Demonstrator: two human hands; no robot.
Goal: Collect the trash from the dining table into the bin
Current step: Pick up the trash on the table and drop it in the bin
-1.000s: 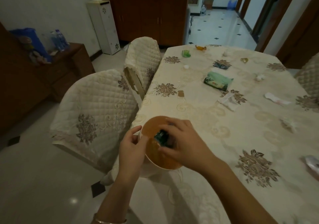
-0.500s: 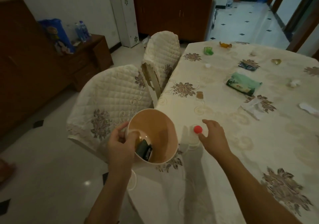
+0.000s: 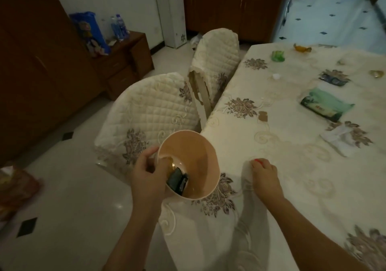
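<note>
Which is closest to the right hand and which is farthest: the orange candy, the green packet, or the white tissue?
From the right hand, gripping a red-capped thing at the near edge:
1. White tissue, off to its right, nearest.
2. Green packet, mid-table, behind the tissue.
3. Orange candy, at the far end.

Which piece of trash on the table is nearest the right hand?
The red-topped piece at the near edge of the table, right at the fingertips of the right hand; the tissue, brown scrap and green pack lie farther up.
</note>
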